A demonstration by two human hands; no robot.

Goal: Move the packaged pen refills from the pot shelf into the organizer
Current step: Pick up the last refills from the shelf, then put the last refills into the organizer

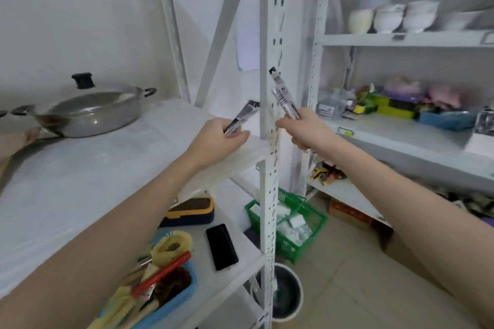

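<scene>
My left hand (219,141) grips one pack of pen refills (243,115) above the front right corner of the pot shelf (107,163). The pack points up and to the right. My right hand (302,128) holds a second pack of pen refills (283,93), slim with a barcode label, pointing up and left just right of the white upright post (270,141). On the right-hand rack, a clear plastic organizer (331,107) stands among coloured stationery. A steel pot with a lid (93,109) sits at the back left of the pot shelf.
White bowls (393,19) stand on the upper right shelf. Below the pot shelf lie a black phone (222,247), a blue tray of brushes (160,275) and a yellow-edged case (192,211). A green basket (291,224) and a bucket (286,291) stand on the floor.
</scene>
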